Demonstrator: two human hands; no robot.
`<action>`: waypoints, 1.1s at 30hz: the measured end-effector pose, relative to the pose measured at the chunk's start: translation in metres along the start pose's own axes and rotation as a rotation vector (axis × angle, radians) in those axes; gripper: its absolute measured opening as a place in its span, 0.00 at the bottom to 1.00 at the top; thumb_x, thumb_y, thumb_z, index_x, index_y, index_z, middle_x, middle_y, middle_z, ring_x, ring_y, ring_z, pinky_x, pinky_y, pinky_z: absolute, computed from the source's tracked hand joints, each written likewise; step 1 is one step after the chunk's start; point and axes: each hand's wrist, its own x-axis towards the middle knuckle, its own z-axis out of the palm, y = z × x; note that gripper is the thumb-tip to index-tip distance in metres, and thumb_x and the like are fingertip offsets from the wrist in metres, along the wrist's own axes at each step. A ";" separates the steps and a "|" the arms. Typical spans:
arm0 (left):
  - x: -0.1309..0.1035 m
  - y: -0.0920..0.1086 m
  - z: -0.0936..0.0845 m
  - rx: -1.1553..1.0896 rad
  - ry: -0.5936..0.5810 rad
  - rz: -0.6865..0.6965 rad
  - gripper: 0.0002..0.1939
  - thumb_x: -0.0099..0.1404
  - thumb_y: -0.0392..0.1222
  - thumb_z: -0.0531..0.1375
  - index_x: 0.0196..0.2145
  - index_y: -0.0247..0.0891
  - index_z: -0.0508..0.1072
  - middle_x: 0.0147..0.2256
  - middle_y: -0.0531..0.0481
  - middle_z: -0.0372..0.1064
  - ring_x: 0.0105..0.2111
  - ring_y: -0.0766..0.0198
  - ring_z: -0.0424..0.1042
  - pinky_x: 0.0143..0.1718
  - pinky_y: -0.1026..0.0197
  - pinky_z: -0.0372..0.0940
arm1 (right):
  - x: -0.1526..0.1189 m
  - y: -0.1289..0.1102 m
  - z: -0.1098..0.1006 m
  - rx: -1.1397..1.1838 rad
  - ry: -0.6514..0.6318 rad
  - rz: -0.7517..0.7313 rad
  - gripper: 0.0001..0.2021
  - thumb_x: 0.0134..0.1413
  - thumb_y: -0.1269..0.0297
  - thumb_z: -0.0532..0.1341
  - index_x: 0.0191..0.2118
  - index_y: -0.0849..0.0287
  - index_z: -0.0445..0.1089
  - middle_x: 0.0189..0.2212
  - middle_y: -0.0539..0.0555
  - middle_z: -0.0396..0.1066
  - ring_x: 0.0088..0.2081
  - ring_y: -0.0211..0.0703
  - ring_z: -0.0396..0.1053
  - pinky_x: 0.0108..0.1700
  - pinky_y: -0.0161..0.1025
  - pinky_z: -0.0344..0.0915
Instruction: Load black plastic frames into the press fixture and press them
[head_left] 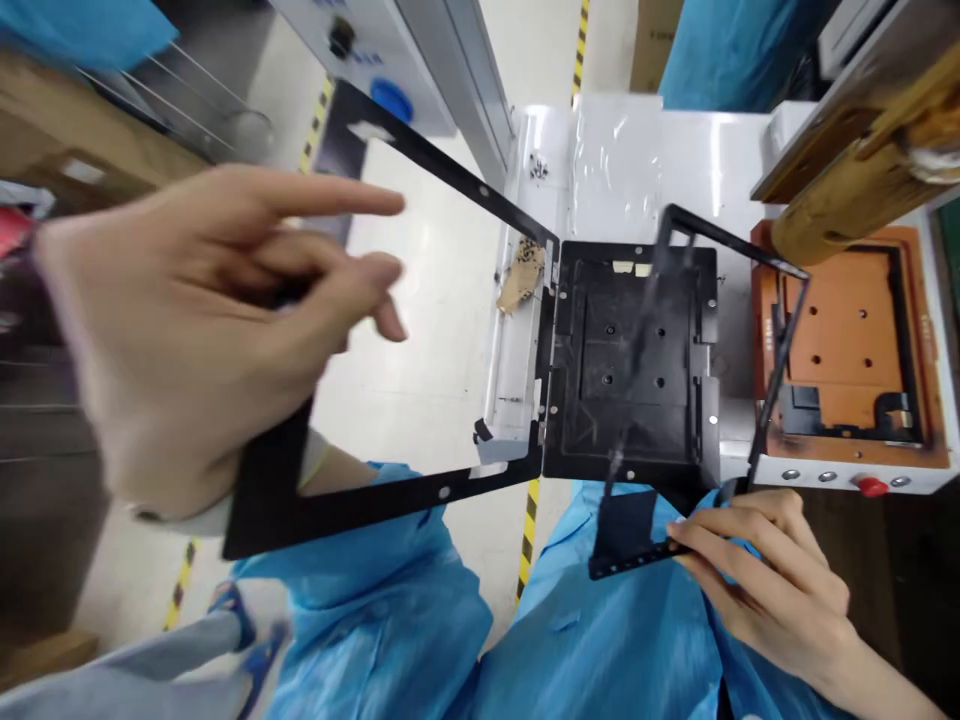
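My right hand (780, 580) has its grip on the near bar of a thin black frame (735, 240), thumb against fingers, towards the end nearest me. The frame stands tilted and partly blurred, its far-left corner in front of the black tray (600, 250) – I can't tell whether they touch. With one end held and the rest unsupported, I judge it may flex or twist, so a light, level pinch would serve best, without squeezing the bar.

My left hand (225, 320) has index finger and thumb parted, nothing visible between them, before the outer side of the hinged black lid (420, 500); contact is unclear. Two hands on opposite bars would probably steady the frame better.

The tray lies by the front-left corner of the white counter (622, 180), its lid reaching past the left edge – I'd keep my wrist from knocking it. Small dark bits (538, 168) lie by that edge; an orange fixture (847, 345) sits at the front-right corner.
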 end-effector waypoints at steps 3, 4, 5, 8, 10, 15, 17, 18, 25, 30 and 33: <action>0.006 0.032 0.014 0.159 -0.177 0.133 0.28 0.65 0.54 0.80 0.59 0.42 0.87 0.26 0.54 0.81 0.21 0.64 0.73 0.21 0.59 0.61 | 0.020 -0.008 -0.003 0.110 0.045 -0.092 0.10 0.72 0.75 0.71 0.54 0.57 0.80 0.43 0.53 0.84 0.41 0.46 0.74 0.43 0.49 0.72; 0.008 0.040 0.021 0.159 -0.208 0.143 0.30 0.66 0.54 0.80 0.62 0.42 0.84 0.28 0.54 0.82 0.23 0.63 0.74 0.23 0.59 0.63 | 0.025 -0.010 -0.005 0.134 0.062 -0.115 0.10 0.72 0.75 0.71 0.54 0.57 0.80 0.43 0.54 0.83 0.42 0.46 0.73 0.44 0.48 0.72; 0.010 0.047 0.029 0.149 -0.246 0.134 0.33 0.68 0.55 0.79 0.66 0.43 0.82 0.28 0.54 0.82 0.24 0.63 0.74 0.24 0.58 0.65 | 0.029 -0.012 -0.006 0.157 0.074 -0.140 0.10 0.72 0.75 0.71 0.54 0.58 0.80 0.44 0.54 0.83 0.43 0.45 0.73 0.45 0.47 0.71; 0.015 0.060 0.049 0.111 -0.327 0.121 0.38 0.70 0.60 0.76 0.70 0.43 0.76 0.29 0.55 0.81 0.24 0.63 0.71 0.27 0.57 0.68 | 0.032 -0.013 -0.011 0.218 0.106 -0.204 0.11 0.72 0.76 0.71 0.55 0.59 0.79 0.44 0.55 0.82 0.44 0.45 0.71 0.47 0.47 0.70; 0.016 0.065 0.058 0.085 -0.355 0.122 0.36 0.72 0.60 0.75 0.71 0.44 0.75 0.28 0.55 0.79 0.24 0.63 0.70 0.28 0.57 0.69 | 0.030 -0.011 -0.014 0.249 0.115 -0.232 0.11 0.72 0.77 0.70 0.55 0.59 0.79 0.44 0.55 0.81 0.44 0.45 0.70 0.46 0.46 0.69; 0.015 0.074 0.075 -0.015 -0.394 0.150 0.28 0.75 0.61 0.72 0.65 0.45 0.80 0.26 0.56 0.75 0.22 0.63 0.70 0.26 0.59 0.64 | 0.019 -0.008 -0.018 0.285 0.126 -0.241 0.08 0.74 0.75 0.69 0.54 0.59 0.79 0.43 0.54 0.80 0.44 0.44 0.70 0.46 0.45 0.68; 0.014 0.078 0.081 -0.029 -0.403 0.153 0.26 0.75 0.61 0.72 0.63 0.46 0.82 0.25 0.56 0.74 0.23 0.63 0.71 0.26 0.59 0.63 | 0.015 -0.008 -0.018 0.281 0.130 -0.232 0.08 0.74 0.74 0.69 0.54 0.59 0.79 0.43 0.54 0.80 0.44 0.44 0.69 0.46 0.45 0.68; 0.014 0.079 0.083 -0.030 -0.406 0.156 0.25 0.76 0.61 0.72 0.62 0.46 0.82 0.25 0.56 0.74 0.24 0.63 0.71 0.26 0.60 0.63 | 0.013 -0.008 -0.018 0.276 0.131 -0.229 0.08 0.74 0.74 0.69 0.54 0.59 0.79 0.43 0.54 0.80 0.44 0.43 0.69 0.46 0.45 0.67; 0.014 0.080 0.093 -0.004 -0.383 0.158 0.25 0.73 0.64 0.73 0.58 0.46 0.83 0.24 0.56 0.75 0.24 0.63 0.71 0.27 0.58 0.61 | 0.009 -0.011 -0.020 0.255 0.149 -0.231 0.07 0.76 0.71 0.68 0.55 0.58 0.78 0.42 0.53 0.80 0.43 0.44 0.68 0.46 0.47 0.67; 0.014 0.079 0.093 0.002 -0.376 0.137 0.23 0.72 0.63 0.73 0.55 0.46 0.84 0.25 0.55 0.77 0.25 0.60 0.75 0.26 0.58 0.62 | 0.009 -0.015 -0.024 0.279 0.161 -0.230 0.07 0.76 0.71 0.68 0.54 0.58 0.79 0.42 0.54 0.79 0.43 0.45 0.68 0.45 0.47 0.68; 0.013 0.079 0.093 -0.006 -0.391 0.140 0.22 0.74 0.63 0.72 0.56 0.47 0.83 0.26 0.54 0.77 0.28 0.58 0.79 0.28 0.58 0.65 | 0.009 -0.017 -0.026 0.297 0.166 -0.232 0.08 0.75 0.71 0.69 0.55 0.59 0.79 0.42 0.54 0.79 0.43 0.45 0.68 0.45 0.46 0.68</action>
